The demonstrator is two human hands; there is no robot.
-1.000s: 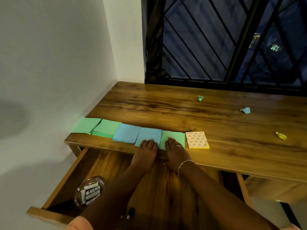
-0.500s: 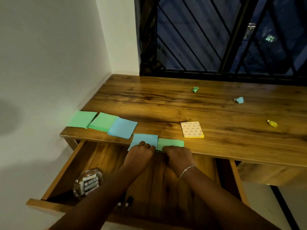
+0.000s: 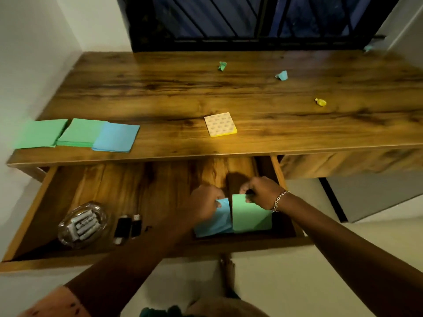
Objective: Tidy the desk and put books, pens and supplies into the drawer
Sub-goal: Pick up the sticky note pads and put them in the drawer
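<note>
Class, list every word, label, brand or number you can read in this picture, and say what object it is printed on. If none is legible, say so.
No text here can be read.
Yellow pad on the desk: faint repeating print on its top sheet, too small and blurred to read.
White sticks in the glass dish in the drawer: dark markings, too blurred to read.
Green pad and blue pad in the hands: plain, no print.

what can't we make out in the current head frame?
- Left hand grip on the blue pad: fingertips curl behind the paper.
- Right hand grip on the green pad: motion blur.
- Whether either pad touches the drawer floor: dark shadow underneath.
- Labels on the tubes in the glass dish: too small.
- Pale blue object at the desk's far right corner: blurred.
</note>
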